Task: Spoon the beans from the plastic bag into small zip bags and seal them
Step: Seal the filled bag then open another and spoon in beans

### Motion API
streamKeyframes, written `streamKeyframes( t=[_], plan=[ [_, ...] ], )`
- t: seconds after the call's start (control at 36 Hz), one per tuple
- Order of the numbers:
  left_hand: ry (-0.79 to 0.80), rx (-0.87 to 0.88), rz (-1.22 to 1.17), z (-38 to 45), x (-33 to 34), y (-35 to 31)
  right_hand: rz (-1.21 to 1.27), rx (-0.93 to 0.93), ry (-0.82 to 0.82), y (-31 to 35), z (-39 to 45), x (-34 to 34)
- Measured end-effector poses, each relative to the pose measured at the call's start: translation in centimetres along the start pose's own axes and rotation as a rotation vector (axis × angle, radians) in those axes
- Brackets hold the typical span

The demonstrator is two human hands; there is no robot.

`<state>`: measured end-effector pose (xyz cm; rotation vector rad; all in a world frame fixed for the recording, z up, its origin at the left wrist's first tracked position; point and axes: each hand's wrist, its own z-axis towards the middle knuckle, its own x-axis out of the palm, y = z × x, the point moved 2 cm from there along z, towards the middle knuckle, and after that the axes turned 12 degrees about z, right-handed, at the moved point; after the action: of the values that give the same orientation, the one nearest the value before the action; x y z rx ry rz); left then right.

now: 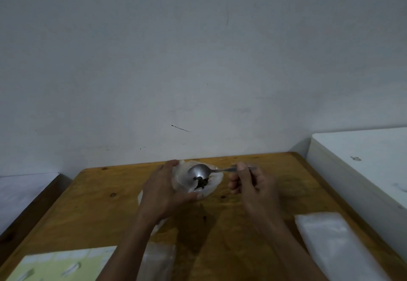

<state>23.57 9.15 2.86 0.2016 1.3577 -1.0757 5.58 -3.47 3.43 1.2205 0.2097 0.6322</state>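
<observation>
right now your left hand (164,189) sits just left of the frame's centre, cupped around the plastic bag (212,184), fingers curled over its far rim and thumb under the near edge; that wrap looks meant to keep the soft mouth propped open and facing you so the bag does not slump flat on the wooden table (88,203). your right hand (248,183), just right of centre, is closed on the handle of the metal spoon (199,171), pinching it near the end between thumb and fingers, and the handle runs leftward so the bowl hangs inside the bag's mouth. the beans (201,183) show as a small dark heap low in the bag, right under the bowl's near edge; whether the bowl carries any yet, you cannot tell, since it looks shiny and mostly bare. judging by that, you are at the scooping step, and the shallow pile suggests you will need to tilt the bag to gather them

a stack of clear zip bags (334,243) lies at the lower right of the frame, well apart from your hands, and another clear bag (157,261) lies at the bottom centre, partly behind your left forearm; none is opened or held, so filling and sealing are not yet begun. a pale green sheet (57,265) lies in the lower left corner
</observation>
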Motion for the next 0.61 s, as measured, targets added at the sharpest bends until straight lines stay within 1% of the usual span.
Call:
streamKeyframes(
  t=[0.11, 0.22, 0.31, 0.36, 0.5, 0.56, 0.61],
  plan=[
    [-0.006, -0.020, -0.016, -0.2, -0.2, 0.2, 0.008, -0.066, -0.004, 0.1, -0.3, -0.1],
    [-0.044, -0.039, -0.062, -0.3, -0.5, 0.6, 0.023, -0.025, -0.083, -0.8, 0.1, 0.0],
    [-0.078, -0.049, -0.066, -0.4, -0.7, 0.9, -0.005, 0.054, -0.151, -2.2, 0.6, 0.5],
    [-0.098, -0.055, -0.071, -0.5, -0.9, 1.1, -0.037, 0.132, -0.164, -3.6, 1.0, 0.9],
    [-0.117, -0.058, -0.116, -0.7, -1.4, 1.4, -0.099, 0.313, -0.110, -6.2, 1.6, 1.9],
    [-0.124, -0.067, -0.148, -0.8, -1.7, 1.4, -0.166, 0.354, -0.074, -6.3, 1.6, 2.1],
    [-0.140, -0.076, -0.187, -1.0, -1.9, 1.4, -0.328, 0.413, -0.059, -6.2, 1.7, 2.0]
  ],
)
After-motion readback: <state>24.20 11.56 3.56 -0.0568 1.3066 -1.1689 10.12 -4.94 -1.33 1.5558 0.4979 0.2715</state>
